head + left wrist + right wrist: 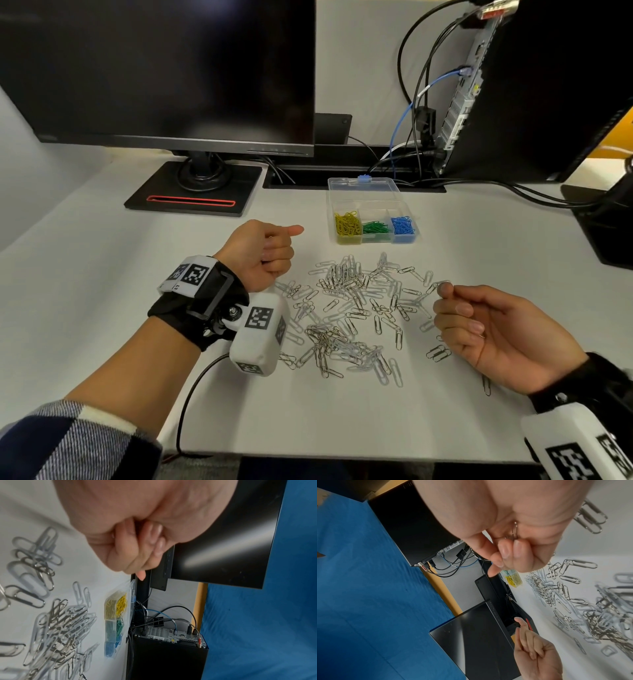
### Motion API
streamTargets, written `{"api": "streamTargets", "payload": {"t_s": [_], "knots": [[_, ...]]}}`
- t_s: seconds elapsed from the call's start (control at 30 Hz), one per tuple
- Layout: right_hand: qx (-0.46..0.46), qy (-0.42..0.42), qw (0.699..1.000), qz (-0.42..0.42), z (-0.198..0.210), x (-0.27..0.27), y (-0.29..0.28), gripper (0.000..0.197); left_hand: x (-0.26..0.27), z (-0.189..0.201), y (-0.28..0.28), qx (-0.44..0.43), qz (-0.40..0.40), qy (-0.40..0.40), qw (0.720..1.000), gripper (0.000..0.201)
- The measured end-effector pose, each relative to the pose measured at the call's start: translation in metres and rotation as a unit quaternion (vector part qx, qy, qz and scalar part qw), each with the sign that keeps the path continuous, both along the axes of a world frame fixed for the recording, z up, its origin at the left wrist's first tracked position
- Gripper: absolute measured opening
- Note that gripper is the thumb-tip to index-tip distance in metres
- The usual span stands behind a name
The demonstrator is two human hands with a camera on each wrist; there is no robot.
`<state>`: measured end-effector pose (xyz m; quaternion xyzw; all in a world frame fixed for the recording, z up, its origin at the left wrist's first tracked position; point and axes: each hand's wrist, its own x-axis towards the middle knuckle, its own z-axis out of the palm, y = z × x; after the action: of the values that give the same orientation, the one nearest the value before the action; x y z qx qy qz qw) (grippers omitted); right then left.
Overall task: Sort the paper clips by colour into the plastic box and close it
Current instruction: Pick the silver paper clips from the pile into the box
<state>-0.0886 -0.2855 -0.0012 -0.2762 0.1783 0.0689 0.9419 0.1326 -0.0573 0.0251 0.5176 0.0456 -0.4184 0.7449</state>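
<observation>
Right hand: held palm-up above the right edge of the silver pile, fingers curled; a silver paper clip is pinched between thumb and fingertip, and further silver clips are seen tucked in the curled palm in the right wrist view.
Left hand: raised left of the box, fingers curled into the palm; whether anything is held inside cannot be told.
Silver pile: scattered loose over the white desk between the two hands, some clips tangled in clumps.
Plastic box: set beyond the pile, lid open and laid back.
Compartments: yellow clips in the left one, green clips in the middle, blue clips in the right.
Background: a dark monitor and a computer tower with cables are stood behind the box.
</observation>
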Motion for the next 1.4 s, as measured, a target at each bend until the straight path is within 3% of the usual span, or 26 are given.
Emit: {"api": "streamTargets", "payload": {"t_s": [0.27, 0.43, 0.57, 0.77, 0.8, 0.9, 0.93, 1.3, 1.37, 1.4], "knots": [[0.003, 0.022, 1.0, -0.017, 0.006, -0.001, 0.004, 0.011, 0.004, 0.004, 0.003, -0.037, -0.033, 0.091, 0.995, 0.024], [0.039, 0.066, 0.996, -0.036, 0.009, -0.001, 0.005, 0.04, 0.004, 0.0, -0.002, -0.038, -0.044, 0.136, 0.989, 0.025], [0.073, 0.132, 0.982, -0.115, 0.022, 0.002, 0.005, 0.015, 0.004, 0.001, -0.001, -0.027, -0.016, 0.176, 0.984, 0.033], [0.038, 0.155, 0.974, -0.163, 0.03, 0.002, -0.004, 0.027, 0.007, 0.005, -0.003, -0.053, 0.028, 0.2, 0.978, 0.041], [0.029, 0.152, 0.975, -0.159, 0.028, 0.002, -0.006, 0.031, 0.007, 0.004, -0.003, -0.051, 0.023, 0.193, 0.98, 0.041], [0.006, 0.125, 0.985, -0.121, 0.021, 0.0, -0.011, 0.084, 0.005, 0.002, -0.002, -0.025, 0.005, 0.165, 0.986, 0.035], [-0.001, 0.119, 0.987, -0.109, 0.02, -0.001, -0.012, 0.09, 0.005, 0.002, -0.001, -0.016, -0.001, 0.156, 0.988, 0.034], [0.006, 0.068, 0.993, -0.097, 0.026, -0.002, -0.007, 0.079, 0.007, 0.0, 0.0, 0.025, -0.005, 0.04, 0.999, 0.031], [0.004, 0.067, 0.994, -0.085, 0.027, -0.003, -0.006, 0.068, 0.007, 0.002, 0.0, 0.086, -0.01, -0.02, 0.996, 0.023], [0.001, 0.069, 0.995, -0.077, 0.027, -0.004, -0.005, 0.062, 0.007, 0.002, 0.001, 0.146, -0.031, -0.087, 0.985, 0.025]]}}
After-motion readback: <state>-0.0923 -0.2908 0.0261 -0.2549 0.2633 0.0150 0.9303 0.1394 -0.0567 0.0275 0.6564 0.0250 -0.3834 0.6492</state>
